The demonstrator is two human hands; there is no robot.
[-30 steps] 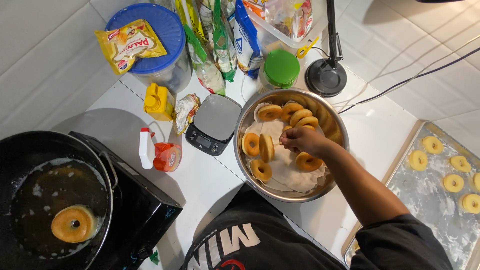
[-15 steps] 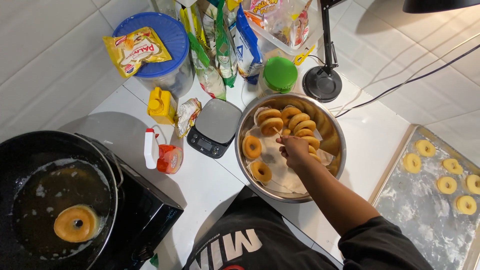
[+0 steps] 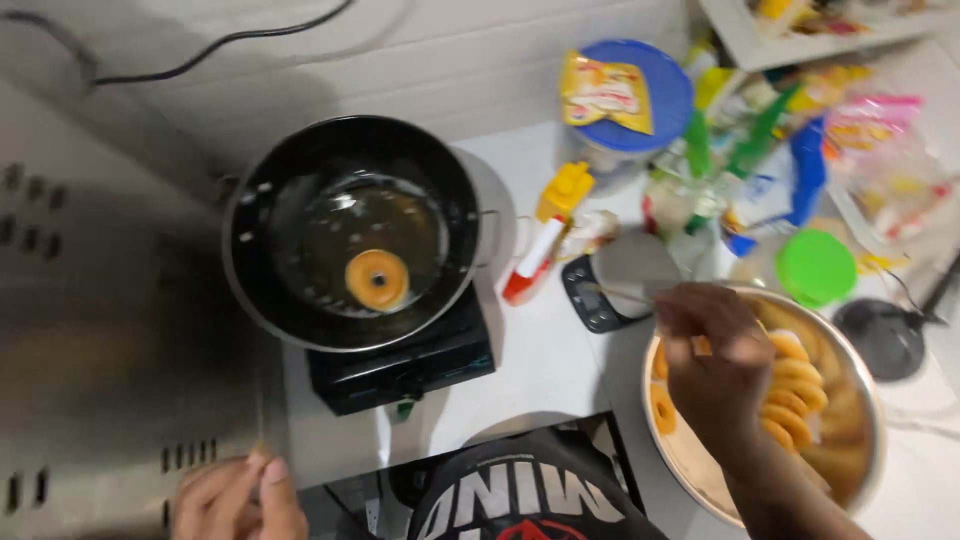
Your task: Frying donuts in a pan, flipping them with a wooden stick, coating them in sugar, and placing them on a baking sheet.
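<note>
On white surface [image 3: 540,370]: black frying pan [image 3: 350,230] centred over portable stove [image 3: 400,365] for heating, one ring doughnut [image 3: 377,279] afloat in oil. Steel bowl [image 3: 865,400] at right, lined, roughly six fried rings stacked for draining. Right hand [image 3: 715,355] above bowl, fingers pinched on thin skewer [image 3: 620,292]. Left hand [image 3: 235,495] low, gripping second stick [image 3: 260,415].
</note>
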